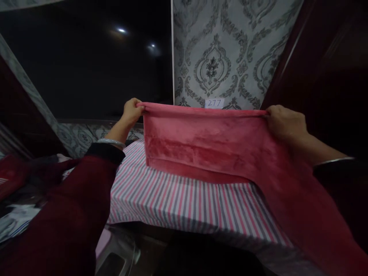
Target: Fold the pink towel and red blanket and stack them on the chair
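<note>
A red plush cloth [201,143] is stretched between my two hands above a table. It looks like a soft garment or blanket, though I cannot tell which. My left hand [133,112] pinches its upper left corner. At the other end of the top edge, my right hand [287,122] grips the fabric with closed fingers. A long part of the cloth hangs from there down to the lower right, past the table's front edge. Below it, a pink, grey and white striped cover [184,207] lies over the table, partly hidden by the red cloth.
A large dark television screen [86,61] is on the left of the patterned wall [212,50]. A paper label reading 277 [214,103] stands behind the table. Assorted clothes [20,218] lie at the left. A plastic stool [117,249] is below the table's front edge.
</note>
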